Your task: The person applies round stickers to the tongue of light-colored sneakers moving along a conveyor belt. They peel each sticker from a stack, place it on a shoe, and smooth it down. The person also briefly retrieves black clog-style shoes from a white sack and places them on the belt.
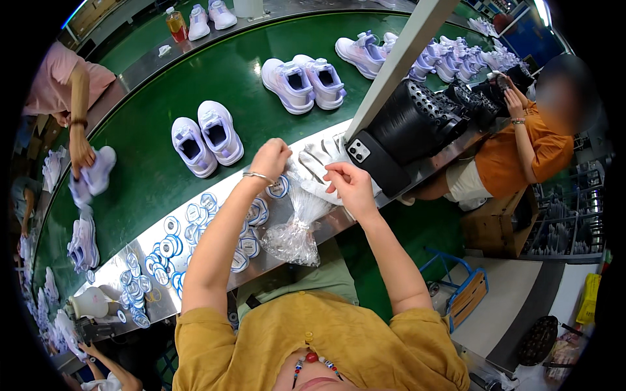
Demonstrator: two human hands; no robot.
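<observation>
My left hand (270, 158), a metal bangle on its wrist, is over the steel ledge near the belt's edge. Its fingers are curled together, and anything in them is hidden. To its right my right hand (353, 188) has thumb and fingertips pinched, with what they hold too small to make out. Between and below the hands lies a gathered clear plastic bag (297, 231) with small clear pieces inside. A white cloth (319, 156) is spread behind it. Round white tags with blue rims (240, 260) lie scattered under and left of my left forearm.
White-lilac sneakers (207, 140) stand in pairs on the green belt (143, 195). A phone (372, 159) leans by a black perforated bin (391, 120), beside a slanted post (404, 58). At left a co-worker's hand (81, 156) grips sneakers; another person (521, 143) stands right.
</observation>
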